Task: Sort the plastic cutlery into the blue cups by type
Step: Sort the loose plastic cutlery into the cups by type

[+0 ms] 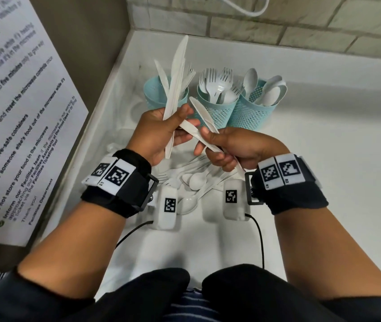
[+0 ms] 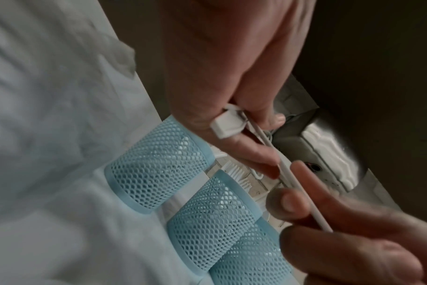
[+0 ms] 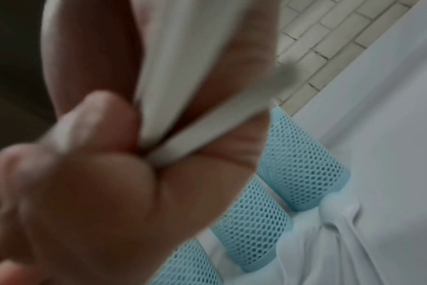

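Knives (image 1: pixel 176 73) stand bunched in the left hand (image 1: pixel 159 131), which grips them upright over the left cup (image 1: pixel 155 94). The right hand (image 1: pixel 236 147) pinches two more knives (image 1: pixel 198 133) by the handles, their blades crossing toward the left hand's fingers (image 1: pixel 185 135). Forks fill the middle cup (image 1: pixel 217 108) and spoons the right cup (image 1: pixel 254 108). Unsorted cutlery (image 1: pixel 192 182) lies heaped on the table (image 1: pixel 324 159) under the wrists. A printed notice (image 1: pixel 22 112) hangs at the left.

knives (image 1: pixel 175 73) smooth white plastic; cups (image 1: pixel 217 108) blue plastic mesh
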